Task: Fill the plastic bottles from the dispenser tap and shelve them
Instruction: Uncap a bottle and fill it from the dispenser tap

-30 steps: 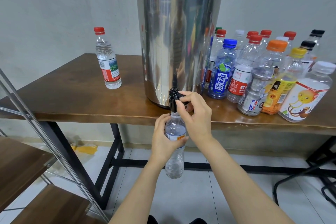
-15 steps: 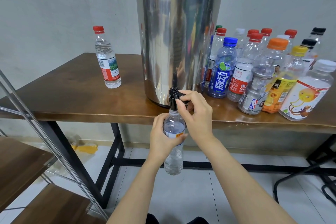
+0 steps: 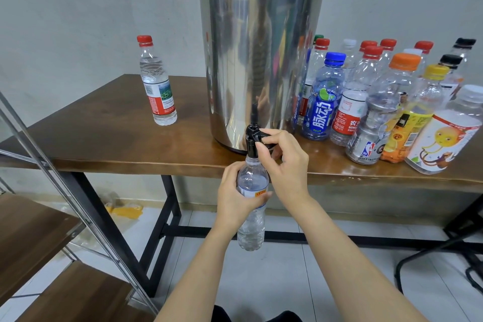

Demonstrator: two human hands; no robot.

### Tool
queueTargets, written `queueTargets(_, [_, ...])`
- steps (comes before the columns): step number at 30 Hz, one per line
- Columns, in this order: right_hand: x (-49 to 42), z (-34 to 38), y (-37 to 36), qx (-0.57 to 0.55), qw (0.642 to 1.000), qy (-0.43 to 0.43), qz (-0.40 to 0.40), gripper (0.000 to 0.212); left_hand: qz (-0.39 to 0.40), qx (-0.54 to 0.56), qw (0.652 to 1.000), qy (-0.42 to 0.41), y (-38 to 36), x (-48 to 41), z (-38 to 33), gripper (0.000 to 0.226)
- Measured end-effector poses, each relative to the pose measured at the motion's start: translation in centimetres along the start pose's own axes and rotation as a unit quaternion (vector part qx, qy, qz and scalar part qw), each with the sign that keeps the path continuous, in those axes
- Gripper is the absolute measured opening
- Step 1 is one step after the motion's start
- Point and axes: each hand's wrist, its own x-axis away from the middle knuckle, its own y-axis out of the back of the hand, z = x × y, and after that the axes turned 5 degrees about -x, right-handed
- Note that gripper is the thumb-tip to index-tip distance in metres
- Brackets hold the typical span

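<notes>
A tall steel dispenser [image 3: 258, 60] stands on the brown table [image 3: 104, 138], its black tap [image 3: 252, 138] hanging over the front edge. My left hand [image 3: 235, 198] grips a clear uncapped plastic bottle [image 3: 252, 227] upright, its mouth right under the tap spout. My right hand [image 3: 285, 162] pinches the tap's black lever with thumb and fingers. The bottle looks nearly full of clear water. A capped, filled bottle with a red cap [image 3: 156, 81] stands alone on the table to the left of the dispenser.
Several capped bottles [image 3: 379, 102] crowd the table to the right of the dispenser. A metal-framed rack with wooden shelves [image 3: 34, 238] stands at the lower left. Black table legs [image 3: 170, 204] and a crossbar run below; chair legs [image 3: 444, 251] show at the right.
The bottle in my left hand has risen slightly closer to the tap spout. My right hand stays on the lever.
</notes>
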Motion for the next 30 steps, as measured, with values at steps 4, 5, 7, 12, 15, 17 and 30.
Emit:
queueTargets(4, [0.02,-0.07,-0.02,-0.002,1.000,0.000,-0.001,0.023,-0.001,0.000,1.000,0.000,0.00,0.03,-0.06,0.077])
queueTargets(5, [0.05,-0.10,-0.01,-0.003,1.000,0.000,-0.002,0.022,-0.002,0.002,1.000,0.000,-0.01,0.00,-0.10,0.078])
queueTargets(7, [0.09,-0.19,-0.09,-0.004,1.000,-0.002,-0.003,0.021,-0.003,0.005,1.000,-0.001,-0.01,0.00,-0.15,0.078])
queueTargets(12, [0.12,-0.39,-0.26,-0.008,1.000,-0.009,-0.006,0.017,-0.006,0.013,1.000,-0.003,0.02,0.04,-0.22,0.079])
queueTargets(15, [0.18,-0.38,-0.20,-0.007,1.000,-0.010,-0.003,0.015,-0.004,0.010,1.000,-0.002,0.05,0.02,-0.22,0.078])
queueTargets(17, [0.21,-0.37,-0.19,-0.007,1.000,-0.012,-0.002,0.015,-0.002,0.009,1.000,-0.002,0.08,0.05,-0.23,0.078])
queueTargets(30, [0.12,-0.14,-0.16,-0.004,1.000,-0.008,-0.004,0.018,0.000,0.006,1.000,0.003,0.10,-0.07,-0.20,0.078])
